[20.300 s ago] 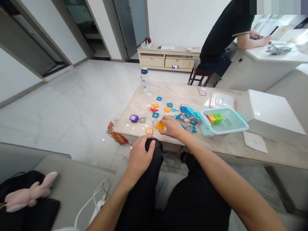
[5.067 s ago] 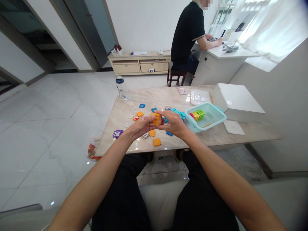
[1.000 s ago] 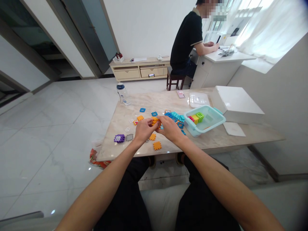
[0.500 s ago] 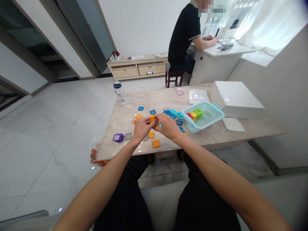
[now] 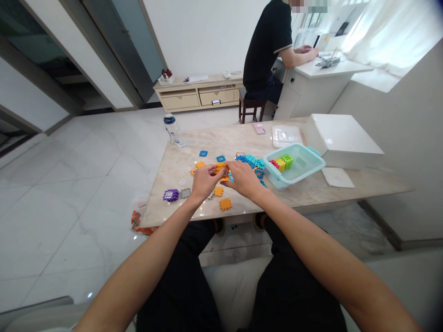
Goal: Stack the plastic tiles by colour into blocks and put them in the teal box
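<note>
Between my two hands, above the table, are orange interlocking building tiles (image 5: 222,171), partly covered by my fingers. My left hand (image 5: 204,183) pinches them from the left side. On the right side my right hand (image 5: 244,179) grips the same tiles with thumb and fingers. Two loose orange tiles (image 5: 225,204) lie on the table just below the hands. A purple tile stack (image 5: 170,195) and a grey tile (image 5: 185,193) rest to the left. Beside my right hand is a heap of blue tiles (image 5: 254,161).
A pale teal bin (image 5: 296,176) with a row of coloured tiles stands at the right, near a white box (image 5: 346,138). A water bottle (image 5: 175,133) is at the table's far left corner. Beyond, a person (image 5: 268,50) sits at a white desk (image 5: 321,69).
The view has shifted slightly. My right hand's fingers have moved a little away from the left hand's, exposing more of the orange tiles between them.
</note>
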`<action>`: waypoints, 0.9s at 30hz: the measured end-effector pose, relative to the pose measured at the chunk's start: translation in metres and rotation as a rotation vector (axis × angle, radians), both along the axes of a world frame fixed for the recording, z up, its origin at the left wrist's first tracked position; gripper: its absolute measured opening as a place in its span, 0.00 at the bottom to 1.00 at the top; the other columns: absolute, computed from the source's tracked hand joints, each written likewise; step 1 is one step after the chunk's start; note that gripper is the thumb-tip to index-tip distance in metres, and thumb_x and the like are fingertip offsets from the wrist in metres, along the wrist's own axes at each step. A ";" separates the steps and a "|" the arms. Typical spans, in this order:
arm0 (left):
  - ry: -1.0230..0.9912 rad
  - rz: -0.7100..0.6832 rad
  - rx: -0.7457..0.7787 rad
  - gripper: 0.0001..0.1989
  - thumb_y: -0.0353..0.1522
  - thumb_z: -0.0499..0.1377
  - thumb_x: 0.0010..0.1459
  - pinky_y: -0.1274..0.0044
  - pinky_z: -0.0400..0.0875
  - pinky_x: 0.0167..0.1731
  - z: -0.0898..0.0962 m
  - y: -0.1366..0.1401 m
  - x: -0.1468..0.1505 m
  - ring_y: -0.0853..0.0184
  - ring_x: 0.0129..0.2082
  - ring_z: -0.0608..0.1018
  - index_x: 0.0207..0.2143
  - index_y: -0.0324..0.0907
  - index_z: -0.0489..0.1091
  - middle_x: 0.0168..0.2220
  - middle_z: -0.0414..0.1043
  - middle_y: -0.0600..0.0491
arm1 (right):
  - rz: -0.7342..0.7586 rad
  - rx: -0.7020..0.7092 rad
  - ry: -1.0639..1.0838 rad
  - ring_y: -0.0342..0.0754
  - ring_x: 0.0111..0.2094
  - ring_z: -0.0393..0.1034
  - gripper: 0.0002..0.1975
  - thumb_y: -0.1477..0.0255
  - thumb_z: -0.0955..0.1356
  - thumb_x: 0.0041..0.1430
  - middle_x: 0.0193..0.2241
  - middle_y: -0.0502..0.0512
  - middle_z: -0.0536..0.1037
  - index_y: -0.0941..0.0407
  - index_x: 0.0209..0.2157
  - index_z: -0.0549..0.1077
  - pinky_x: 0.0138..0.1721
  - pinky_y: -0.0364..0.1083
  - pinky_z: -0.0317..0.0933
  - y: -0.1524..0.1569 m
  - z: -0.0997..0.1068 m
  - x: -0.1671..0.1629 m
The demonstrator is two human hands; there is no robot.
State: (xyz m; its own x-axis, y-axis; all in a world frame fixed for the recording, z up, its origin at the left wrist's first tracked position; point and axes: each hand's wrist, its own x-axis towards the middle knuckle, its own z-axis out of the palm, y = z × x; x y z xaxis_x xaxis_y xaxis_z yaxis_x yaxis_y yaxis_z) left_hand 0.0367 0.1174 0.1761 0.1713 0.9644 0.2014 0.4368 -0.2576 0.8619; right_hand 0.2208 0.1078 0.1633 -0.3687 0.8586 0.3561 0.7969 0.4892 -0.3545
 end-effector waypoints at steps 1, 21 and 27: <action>0.023 0.009 0.036 0.17 0.47 0.68 0.63 0.71 0.79 0.38 0.002 -0.001 0.000 0.55 0.37 0.88 0.38 0.43 0.83 0.36 0.87 0.47 | -0.026 -0.019 -0.041 0.66 0.56 0.75 0.31 0.65 0.80 0.62 0.54 0.70 0.82 0.61 0.62 0.71 0.56 0.59 0.67 0.000 0.000 0.003; -0.646 0.286 -0.448 0.22 0.46 0.74 0.53 0.80 0.73 0.30 0.014 0.008 0.000 0.61 0.42 0.88 0.42 0.39 0.81 0.45 0.86 0.42 | 0.097 0.065 0.074 0.65 0.65 0.69 0.31 0.65 0.71 0.72 0.63 0.67 0.76 0.57 0.71 0.64 0.67 0.64 0.62 0.000 0.025 0.030; -0.533 0.185 -0.423 0.25 0.49 0.76 0.49 0.78 0.72 0.30 0.016 0.005 -0.004 0.60 0.39 0.88 0.40 0.40 0.82 0.40 0.86 0.45 | 0.136 0.094 0.122 0.65 0.63 0.70 0.32 0.61 0.73 0.71 0.63 0.67 0.76 0.55 0.71 0.65 0.65 0.63 0.64 0.000 0.025 0.027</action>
State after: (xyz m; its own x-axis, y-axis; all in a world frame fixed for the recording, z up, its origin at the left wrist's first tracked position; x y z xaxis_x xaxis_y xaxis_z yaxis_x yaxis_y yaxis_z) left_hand 0.0329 0.1228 0.1923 -0.0207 0.9823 -0.1859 -0.0684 0.1841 0.9805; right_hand 0.2477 0.1077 0.1882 -0.4283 0.7647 0.4814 0.6749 0.6249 -0.3923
